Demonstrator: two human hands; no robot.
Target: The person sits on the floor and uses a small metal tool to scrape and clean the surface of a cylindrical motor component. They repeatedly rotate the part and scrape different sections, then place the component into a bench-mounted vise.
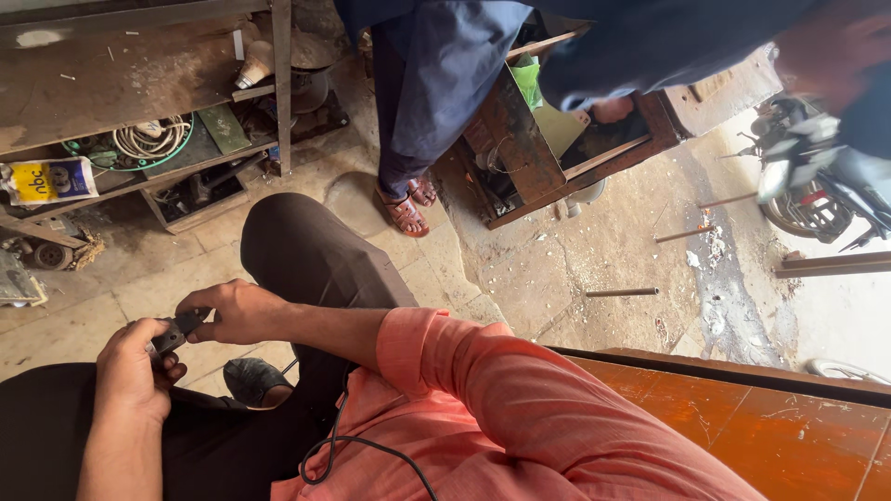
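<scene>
Part: small dark metal piece point(176, 331), sitting over the lap, between both hands.
Left hand point(135, 371): grip clamping its lower end.
Right hand point(239, 311): fingers pinching its top.
Handling: probably rigid, light; ends are offering hold.

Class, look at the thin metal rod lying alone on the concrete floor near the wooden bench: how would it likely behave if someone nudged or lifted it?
The metal rod looks round and straight, so a sideways nudge would probably set it rolling across the floor. It appears rigid, so it should lift without drooping. Being slim, it is likely light, though bare metal may feel slippery.
</scene>
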